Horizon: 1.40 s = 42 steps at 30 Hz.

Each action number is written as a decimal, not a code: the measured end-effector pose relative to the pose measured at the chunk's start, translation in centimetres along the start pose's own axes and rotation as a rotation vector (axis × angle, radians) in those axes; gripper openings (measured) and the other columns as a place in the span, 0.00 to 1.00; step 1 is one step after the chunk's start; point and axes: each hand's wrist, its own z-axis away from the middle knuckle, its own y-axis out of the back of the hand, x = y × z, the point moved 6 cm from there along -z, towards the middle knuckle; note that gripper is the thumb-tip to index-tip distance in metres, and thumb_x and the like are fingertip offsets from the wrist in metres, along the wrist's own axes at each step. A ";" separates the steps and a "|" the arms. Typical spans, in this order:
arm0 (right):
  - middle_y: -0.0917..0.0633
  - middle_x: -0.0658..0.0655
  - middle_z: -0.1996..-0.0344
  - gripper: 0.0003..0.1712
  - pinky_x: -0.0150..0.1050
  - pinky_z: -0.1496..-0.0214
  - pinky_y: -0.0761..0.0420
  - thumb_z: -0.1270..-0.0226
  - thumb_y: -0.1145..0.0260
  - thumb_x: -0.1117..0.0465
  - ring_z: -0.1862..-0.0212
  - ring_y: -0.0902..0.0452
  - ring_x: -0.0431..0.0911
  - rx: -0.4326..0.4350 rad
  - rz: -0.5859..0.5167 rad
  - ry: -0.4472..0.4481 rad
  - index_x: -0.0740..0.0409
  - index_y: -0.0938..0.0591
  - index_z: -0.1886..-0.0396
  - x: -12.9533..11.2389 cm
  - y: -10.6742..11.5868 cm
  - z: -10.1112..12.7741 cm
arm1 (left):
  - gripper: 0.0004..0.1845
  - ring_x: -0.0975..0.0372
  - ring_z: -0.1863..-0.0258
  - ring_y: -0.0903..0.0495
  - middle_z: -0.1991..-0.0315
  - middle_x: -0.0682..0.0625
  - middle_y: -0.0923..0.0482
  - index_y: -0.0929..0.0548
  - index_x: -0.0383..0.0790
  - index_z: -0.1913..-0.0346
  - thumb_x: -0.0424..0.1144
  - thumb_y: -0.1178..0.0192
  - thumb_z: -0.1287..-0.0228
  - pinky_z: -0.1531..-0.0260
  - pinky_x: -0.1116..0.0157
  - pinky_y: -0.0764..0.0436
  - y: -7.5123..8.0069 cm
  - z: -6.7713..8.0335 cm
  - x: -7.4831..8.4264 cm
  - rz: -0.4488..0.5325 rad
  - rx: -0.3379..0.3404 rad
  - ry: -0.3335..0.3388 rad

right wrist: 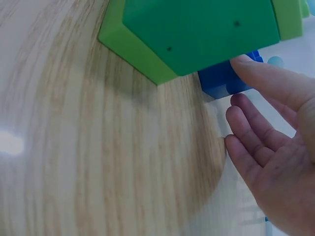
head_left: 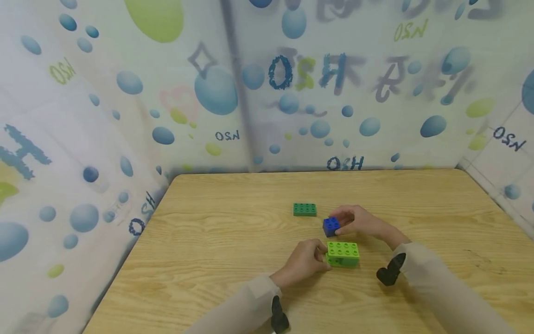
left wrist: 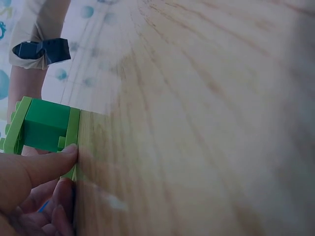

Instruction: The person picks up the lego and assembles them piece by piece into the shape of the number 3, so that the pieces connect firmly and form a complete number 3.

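A stack of toy building bricks (head_left: 343, 255) stands on the table, lime green at top and bottom with a darker green brick (left wrist: 47, 125) between. My left hand (head_left: 303, 263) pinches the stack's lower lime layer at its left end, thumb in front in the left wrist view. Just behind the stack, my right hand (head_left: 362, 221) holds a small blue brick (head_left: 331, 226) between thumb and fingers. The right wrist view shows the blue brick (right wrist: 221, 82) partly covered by the stack and the thumb.
A flat dark green brick (head_left: 304, 210) lies on the wooden table (head_left: 208, 222), behind and left of the blue brick. A patterned curtain (head_left: 258, 116) stands along the table's far edge and left side. Each wrist carries a black device (head_left: 390, 270).
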 end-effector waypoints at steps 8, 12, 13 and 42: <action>0.22 0.65 0.54 0.27 0.47 0.53 0.25 0.46 0.30 0.62 0.56 0.23 0.53 0.042 0.029 -0.016 0.68 0.26 0.47 0.2 0.2 0.2 | 0.16 0.72 0.81 0.32 0.80 0.56 0.27 0.21 0.32 0.61 0.30 0.29 0.55 0.81 0.75 0.31 -0.1 -0.1 0.0 -0.002 0.002 0.020; 0.22 0.65 0.54 0.28 0.48 0.53 0.25 0.46 0.29 0.61 0.56 0.24 0.54 0.054 0.039 -0.027 0.67 0.26 0.47 0.1 0.4 0.3 | 0.16 0.72 0.82 0.32 0.80 0.55 0.27 0.21 0.32 0.61 0.30 0.29 0.55 0.81 0.75 0.31 0.0 0.0 0.0 -0.005 0.006 0.012; 0.22 0.65 0.53 0.28 0.48 0.53 0.25 0.46 0.30 0.61 0.55 0.24 0.54 0.055 0.045 -0.024 0.67 0.26 0.47 0.0 0.5 0.4 | 0.16 0.72 0.82 0.32 0.80 0.55 0.27 0.21 0.32 0.61 0.30 0.29 0.55 0.81 0.75 0.31 0.0 0.0 0.0 -0.006 0.006 0.011; 0.21 0.60 0.57 0.21 0.38 0.57 0.23 0.40 0.35 0.62 0.57 0.24 0.49 0.081 0.101 0.114 0.64 0.26 0.48 -5.7 0.8 4.3 | 0.17 0.71 0.81 0.31 0.80 0.56 0.27 0.21 0.32 0.61 0.29 0.29 0.56 0.80 0.74 0.30 -0.2 0.0 -0.3 0.005 0.010 0.013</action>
